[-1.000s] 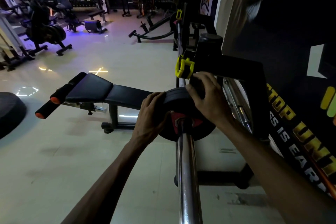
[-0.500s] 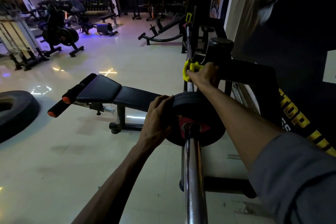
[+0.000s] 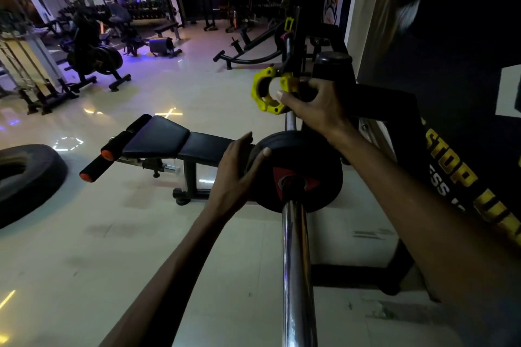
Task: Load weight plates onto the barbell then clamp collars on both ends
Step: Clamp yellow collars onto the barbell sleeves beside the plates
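Pale, glossy tiled floor [image 3: 118,248] spreads wide and bare to the left of the bar, while the right side is hemmed in by a dark printed wall banner [image 3: 462,166] and the black steel rack frame [image 3: 386,98] just beside it.

Running from the bottom edge of the view away from the camera is the chromed steel barbell [image 3: 296,267]. A black round rubber weight plate with a red hub mark [image 3: 315,155] sits threaded on it, with bare sleeve showing on the near side. The left hand [image 3: 239,172] cups the plate's left rim, fingers curled over the edge and thumb laid on the near face. The right hand [image 3: 318,107] is above and beyond the plate, pinching a bright yellow plastic ring-shaped clamp collar [image 3: 267,93] at its right side between thumb and fingers; the collar hangs left of the bar, off the shaft, its ring open to view. A second yellow collar [image 3: 289,24] shows further along the bar, at the far end.

Compared with half a second ago, the collar has come away from the bar and swung out to the left, and the right hand has drawn nearer to the plate; the left hand grips the rim as before.

Left of the plate stands a black padded bench with orange-tipped foam rollers [image 3: 158,141]. A large black tyre [image 3: 25,177] lies at the floor's left edge.
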### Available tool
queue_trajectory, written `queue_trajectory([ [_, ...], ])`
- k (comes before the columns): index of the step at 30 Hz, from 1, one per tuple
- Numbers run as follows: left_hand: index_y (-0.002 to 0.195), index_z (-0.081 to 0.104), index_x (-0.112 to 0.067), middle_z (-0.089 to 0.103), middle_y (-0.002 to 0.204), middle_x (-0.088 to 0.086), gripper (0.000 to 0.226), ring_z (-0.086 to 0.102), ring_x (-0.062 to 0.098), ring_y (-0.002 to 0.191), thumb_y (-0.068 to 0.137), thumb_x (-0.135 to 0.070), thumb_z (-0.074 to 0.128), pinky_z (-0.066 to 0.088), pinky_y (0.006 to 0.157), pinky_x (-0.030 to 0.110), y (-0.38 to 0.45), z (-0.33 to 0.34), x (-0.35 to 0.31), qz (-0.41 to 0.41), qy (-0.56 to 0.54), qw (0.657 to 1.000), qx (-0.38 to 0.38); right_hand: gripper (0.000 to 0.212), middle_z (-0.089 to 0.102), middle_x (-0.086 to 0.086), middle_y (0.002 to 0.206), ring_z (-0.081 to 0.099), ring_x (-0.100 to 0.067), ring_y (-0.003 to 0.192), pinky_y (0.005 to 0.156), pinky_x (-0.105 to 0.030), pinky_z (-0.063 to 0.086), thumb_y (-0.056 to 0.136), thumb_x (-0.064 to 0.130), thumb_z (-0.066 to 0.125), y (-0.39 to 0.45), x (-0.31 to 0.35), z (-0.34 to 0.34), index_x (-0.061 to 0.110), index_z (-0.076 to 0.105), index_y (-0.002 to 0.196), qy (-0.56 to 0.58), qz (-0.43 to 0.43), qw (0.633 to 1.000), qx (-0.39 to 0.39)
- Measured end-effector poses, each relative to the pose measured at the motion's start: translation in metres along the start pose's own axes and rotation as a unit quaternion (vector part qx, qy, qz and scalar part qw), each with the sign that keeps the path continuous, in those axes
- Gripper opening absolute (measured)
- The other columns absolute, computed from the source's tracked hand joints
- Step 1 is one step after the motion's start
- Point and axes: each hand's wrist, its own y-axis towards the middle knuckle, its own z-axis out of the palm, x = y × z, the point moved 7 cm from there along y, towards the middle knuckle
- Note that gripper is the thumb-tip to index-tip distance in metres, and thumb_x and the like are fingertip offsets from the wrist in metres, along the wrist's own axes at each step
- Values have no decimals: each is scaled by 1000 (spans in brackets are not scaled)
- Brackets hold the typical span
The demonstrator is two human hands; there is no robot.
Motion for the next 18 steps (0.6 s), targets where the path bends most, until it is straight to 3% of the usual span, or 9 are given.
queue_trajectory([
  [3,157,39,-25,52,153,-4,75,53,-1,131,94,-63,56,51,100,18,-15,-16,-16,-11,-99,995,6,32,78,8,92,74,-5,89,82,-33,62,79,48,83,-53,11,-15,21,78,96,18,-17,999,26],
  [6,157,38,-26,53,153,-6,73,52,1,136,96,-63,55,49,108,25,-47,-25,-39,14,-171,984,49,35,77,19,101,69,7,99,84,-15,57,79,51,82,-112,27,-33,30,77,107,44,-25,998,46],
  [9,153,43,-20,62,143,-2,56,60,11,132,104,-44,56,53,104,30,-91,-33,-64,66,-197,975,76,41,76,15,111,71,0,105,89,-30,62,83,45,81,-172,40,-41,27,74,118,59,-23,995,74],
  [12,145,54,-16,70,128,0,40,67,16,120,107,-28,57,59,96,35,-139,-48,-74,67,-185,979,44,45,76,7,118,71,-10,113,96,-44,59,85,41,80,-230,48,-48,22,72,125,89,-6,992,95],
  [18,144,56,-19,71,127,-3,42,69,14,117,104,-28,62,57,90,24,-225,-52,-79,16,-209,973,100,44,73,8,125,70,-14,118,97,-44,59,89,45,76,-328,50,-61,33,68,130,119,24,984,129],
])
